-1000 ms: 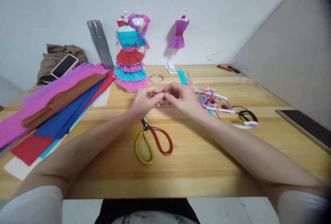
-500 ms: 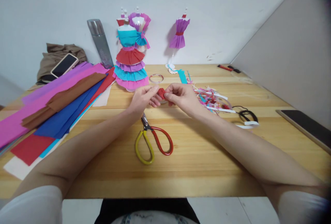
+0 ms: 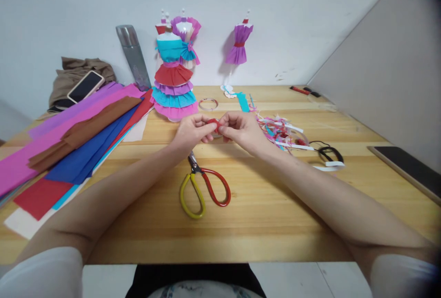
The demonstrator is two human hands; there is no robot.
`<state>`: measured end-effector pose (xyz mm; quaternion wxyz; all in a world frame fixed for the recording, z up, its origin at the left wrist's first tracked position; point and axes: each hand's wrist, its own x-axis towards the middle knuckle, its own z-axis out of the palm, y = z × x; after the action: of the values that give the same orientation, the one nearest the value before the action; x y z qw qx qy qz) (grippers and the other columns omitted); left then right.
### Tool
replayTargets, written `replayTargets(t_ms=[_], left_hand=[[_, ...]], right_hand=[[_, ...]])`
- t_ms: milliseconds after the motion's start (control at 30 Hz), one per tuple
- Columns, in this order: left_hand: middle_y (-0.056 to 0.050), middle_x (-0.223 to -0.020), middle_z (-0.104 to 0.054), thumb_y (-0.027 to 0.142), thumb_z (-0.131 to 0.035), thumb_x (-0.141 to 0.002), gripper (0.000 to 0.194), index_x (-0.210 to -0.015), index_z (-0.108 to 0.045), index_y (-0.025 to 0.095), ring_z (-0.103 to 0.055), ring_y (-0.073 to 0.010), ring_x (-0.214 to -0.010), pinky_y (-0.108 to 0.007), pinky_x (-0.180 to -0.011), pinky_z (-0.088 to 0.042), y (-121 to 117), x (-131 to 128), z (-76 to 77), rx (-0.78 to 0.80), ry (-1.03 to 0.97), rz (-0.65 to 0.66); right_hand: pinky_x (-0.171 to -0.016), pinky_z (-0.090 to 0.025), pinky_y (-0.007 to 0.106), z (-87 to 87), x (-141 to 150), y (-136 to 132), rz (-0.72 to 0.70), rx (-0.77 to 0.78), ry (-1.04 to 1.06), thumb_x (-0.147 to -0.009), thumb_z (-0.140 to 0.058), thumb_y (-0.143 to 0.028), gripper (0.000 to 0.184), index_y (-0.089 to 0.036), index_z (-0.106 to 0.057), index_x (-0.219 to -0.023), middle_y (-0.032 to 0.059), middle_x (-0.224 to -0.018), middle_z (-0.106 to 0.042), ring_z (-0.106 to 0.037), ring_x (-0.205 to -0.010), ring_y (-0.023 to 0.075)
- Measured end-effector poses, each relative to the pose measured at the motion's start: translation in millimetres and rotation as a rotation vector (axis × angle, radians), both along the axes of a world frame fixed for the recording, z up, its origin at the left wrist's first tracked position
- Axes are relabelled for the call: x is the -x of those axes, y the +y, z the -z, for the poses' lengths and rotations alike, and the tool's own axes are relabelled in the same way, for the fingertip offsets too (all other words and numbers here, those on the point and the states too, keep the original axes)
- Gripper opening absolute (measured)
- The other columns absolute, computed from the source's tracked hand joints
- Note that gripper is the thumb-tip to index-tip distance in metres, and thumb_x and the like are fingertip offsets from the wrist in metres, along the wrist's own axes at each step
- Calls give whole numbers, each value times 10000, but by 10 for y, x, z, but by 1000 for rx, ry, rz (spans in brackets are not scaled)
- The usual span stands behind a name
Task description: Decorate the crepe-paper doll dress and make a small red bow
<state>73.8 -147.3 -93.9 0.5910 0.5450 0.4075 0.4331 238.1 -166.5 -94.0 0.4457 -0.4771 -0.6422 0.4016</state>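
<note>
Between my fingertips, above the middle of the table, is a small piece of red crepe paper (image 3: 214, 124). My left hand (image 3: 195, 130) pinches its left side with thumb and fingers. From the other side my right hand (image 3: 239, 129) grips it between thumb and forefinger. Much of the piece is covered by my fingers. Below my hands lie scissors (image 3: 195, 169) with one yellow and one red handle, their blade tips hidden by my left forearm. Behind my left hand stands a dress form (image 3: 170, 75) in a layered paper dress of turquoise, red, purple and pink.
Coloured crepe paper sheets (image 3: 79, 151) fan across the left, near a phone (image 3: 86, 87) and a grey bottle (image 3: 134, 57). Paper scraps (image 3: 280, 130), a black cord (image 3: 330, 153) and a dark tablet (image 3: 406, 169) lie to the right. A purple-dressed form (image 3: 238, 45) stands behind.
My left thumb has come down onto the red piece, and the left fingers have closed in on it. My right hand has barely shifted and keeps its grip.
</note>
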Motion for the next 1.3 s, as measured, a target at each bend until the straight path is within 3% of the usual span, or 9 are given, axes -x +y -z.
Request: replayTargets(t_ms=[233,500,600,700,833,1067,1200,1300], left_hand=[[2,-553,-643,186,-706,-914,274,-661,-617,134,-568,-63,-451,-161,-459,-428,5,28,10,34,-28,49],[-33,-562,-638,519,-569,-1028,517,-696,-645,130,-581,-92,-434,-190,-432,-431,77,65,46,69,-45,70],[-29,-599,-665,437,-666,-969,400,-716,-672,127,-603,-91,-465,-185,-448,-447,93,108,34,-41,0,133],[-2,-595,-664,252,-782,-852,223,-705,-664,133,-605,-79,-488,-170,-479,-460,88,117,5,-87,94,181],[18,-547,-637,99,-733,-825,186,-676,-627,140,-581,-71,-461,-168,-473,-452,65,80,-12,-29,148,159],[20,-578,-653,169,-767,-839,165,-737,-641,137,-598,-64,-480,-154,-484,-446,73,92,54,3,1,109],[12,-582,-656,183,-771,-847,177,-732,-645,135,-598,-67,-477,-162,-486,-460,74,97,63,19,-5,147],[-17,-641,-691,268,-767,-883,222,-751,-656,128,-626,-82,-498,-175,-481,-467,77,99,60,45,-48,165]], right_hand=[[-547,-433,277,-7,2,-16,-43,-63,-30,-687,-651,-236,78,-210,-581,-666,-18,-587,-586,-521,-524,123],[-493,-397,246,-23,-20,-5,-21,59,18,-690,-709,-242,125,-205,-591,-670,-18,-541,-596,-521,-487,114],[-481,-386,237,-30,-37,1,-44,124,69,-687,-722,-246,134,-199,-598,-666,-20,-518,-597,-526,-459,109],[-484,-387,234,-35,-45,7,-70,144,84,-683,-762,-277,171,-194,-615,-660,-23,-511,-602,-519,-450,102],[-487,-387,238,-34,-53,14,-95,131,85,-692,-822,-324,239,-190,-625,-674,-21,-525,-602,-513,-456,101],[-488,-414,239,-41,-66,7,-76,106,124,-734,-843,-481,363,-193,-624,-710,-1,-623,-649,-551,-486,104],[-488,-405,247,-35,-46,6,-95,84,114,-678,-866,-460,368,-202,-607,-721,-25,-592,-617,-508,-470,95],[-501,-407,259,-15,-37,18,-76,65,73,-719,-809,-443,325,-210,-582,-717,-26,-586,-609,-497,-481,104]])
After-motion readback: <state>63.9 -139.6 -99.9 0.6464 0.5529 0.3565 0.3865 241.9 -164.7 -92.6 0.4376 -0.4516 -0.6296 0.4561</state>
